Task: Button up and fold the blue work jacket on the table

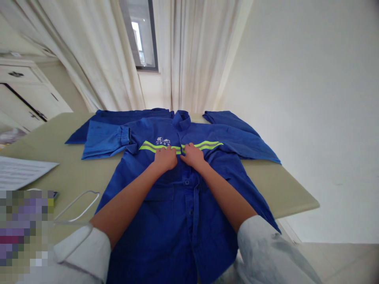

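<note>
Blue work jacket (pixel 189 225) spread flat, front up, on worktop (pixel 275 185); cloth looks like soft, light cotton drill, limp, will drape. My left hand (pixel 165 157) and right hand (pixel 193 155) lie flat on chest, just apart, not clamped, on yellow reflective stripe (pixel 205 145). Best hold: collar (pixel 181 120), elastic cuff (pixel 124 136)

A beige table (pixel 68 173) carries a blue work jacket (pixel 166 134), spread flat across its middle with the sleeves out to left and right and the lower part running past the near edge. Papers (pixel 20 171) lie at the left. Near left, a wire hanger (pixel 77 206) lies just beside a blurred object (pixel 23 225).
</note>
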{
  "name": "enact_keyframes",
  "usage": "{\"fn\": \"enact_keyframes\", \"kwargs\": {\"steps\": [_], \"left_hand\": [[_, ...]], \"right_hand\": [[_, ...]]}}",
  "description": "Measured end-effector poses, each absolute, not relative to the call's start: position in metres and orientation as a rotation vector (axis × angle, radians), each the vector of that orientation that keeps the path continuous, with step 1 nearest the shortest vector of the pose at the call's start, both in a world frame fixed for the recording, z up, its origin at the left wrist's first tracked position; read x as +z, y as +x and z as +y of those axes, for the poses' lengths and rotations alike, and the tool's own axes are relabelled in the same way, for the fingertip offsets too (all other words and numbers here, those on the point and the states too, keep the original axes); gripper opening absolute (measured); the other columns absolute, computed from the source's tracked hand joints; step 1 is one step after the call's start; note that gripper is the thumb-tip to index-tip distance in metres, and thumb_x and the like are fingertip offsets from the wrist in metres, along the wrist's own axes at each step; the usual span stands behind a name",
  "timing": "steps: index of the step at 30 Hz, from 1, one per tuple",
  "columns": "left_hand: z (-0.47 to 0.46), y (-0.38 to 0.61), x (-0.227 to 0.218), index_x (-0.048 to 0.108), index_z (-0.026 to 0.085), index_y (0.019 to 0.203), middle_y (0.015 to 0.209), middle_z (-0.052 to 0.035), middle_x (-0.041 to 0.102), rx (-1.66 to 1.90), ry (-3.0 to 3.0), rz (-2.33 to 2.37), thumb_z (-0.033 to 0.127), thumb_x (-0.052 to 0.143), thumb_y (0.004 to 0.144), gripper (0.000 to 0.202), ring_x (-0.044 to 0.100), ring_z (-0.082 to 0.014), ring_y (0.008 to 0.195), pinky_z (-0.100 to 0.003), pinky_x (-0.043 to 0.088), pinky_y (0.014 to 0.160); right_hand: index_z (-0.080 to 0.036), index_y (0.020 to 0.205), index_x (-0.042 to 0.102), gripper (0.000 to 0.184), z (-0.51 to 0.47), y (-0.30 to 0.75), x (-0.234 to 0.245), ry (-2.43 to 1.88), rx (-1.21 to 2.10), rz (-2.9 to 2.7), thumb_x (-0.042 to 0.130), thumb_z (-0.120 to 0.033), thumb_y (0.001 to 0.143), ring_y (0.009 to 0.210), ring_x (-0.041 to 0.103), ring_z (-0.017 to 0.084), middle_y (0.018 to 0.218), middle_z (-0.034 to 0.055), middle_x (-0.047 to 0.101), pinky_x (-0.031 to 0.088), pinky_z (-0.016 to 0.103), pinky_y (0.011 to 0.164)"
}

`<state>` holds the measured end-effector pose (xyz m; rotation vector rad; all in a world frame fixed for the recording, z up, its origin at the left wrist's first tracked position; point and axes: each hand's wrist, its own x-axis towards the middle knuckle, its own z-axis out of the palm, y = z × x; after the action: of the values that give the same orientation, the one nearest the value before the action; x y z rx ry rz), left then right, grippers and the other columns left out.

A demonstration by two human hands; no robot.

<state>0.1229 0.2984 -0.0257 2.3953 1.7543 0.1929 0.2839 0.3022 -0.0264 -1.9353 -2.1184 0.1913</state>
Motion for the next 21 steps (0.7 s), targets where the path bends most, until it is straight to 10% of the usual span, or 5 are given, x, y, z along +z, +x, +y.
{"fn": "enact_keyframes", "kwargs": {"steps": [7, 16, 21], "left_hand": [[0.328, 0.142, -0.038, 0.068, 0.017, 0.129, 0.139, -0.0241, 0.062, 0.483, 2.333, 2.022, 0.022, 0.044, 0.098, 0.040, 0.054, -0.0433, 0.129, -0.063, 0.041, 0.102], [0.351, 0.139, -0.067, 0.070, 0.031, 0.134, 0.141, -0.0105, 0.065, 0.598, 2.460, 1.537, 0.034, 0.050, 0.101, 0.038, 0.055, -0.0335, 0.128, -0.052, 0.037, 0.107], [0.354, 0.141, -0.062, 0.075, 0.027, 0.116, 0.128, -0.0123, 0.068, 0.650, 2.252, 1.680, 0.040, 0.059, 0.097, 0.029, 0.057, -0.0356, 0.122, -0.052, 0.040, 0.101]], "right_hand": [[-0.024, 0.137, 0.053, 0.045, 0.306, 0.287, -0.045, -1.927, 0.177, -1.852, 0.054, -0.016, 0.093, 0.099, 0.070, 0.028, 0.119, 0.0115, 0.067, 0.054, 0.039, 0.084], [-0.024, 0.115, 0.071, 0.027, 0.320, 0.290, -0.062, -1.885, 0.166, -1.710, 0.065, -0.041, 0.095, 0.089, 0.067, 0.024, 0.124, 0.0105, 0.061, 0.056, 0.036, 0.073], [-0.022, 0.093, 0.073, 0.011, 0.329, 0.299, -0.069, -1.680, 0.174, -1.609, 0.062, -0.022, 0.091, 0.095, 0.064, 0.022, 0.107, 0.0084, 0.064, 0.056, 0.035, 0.089]]}}
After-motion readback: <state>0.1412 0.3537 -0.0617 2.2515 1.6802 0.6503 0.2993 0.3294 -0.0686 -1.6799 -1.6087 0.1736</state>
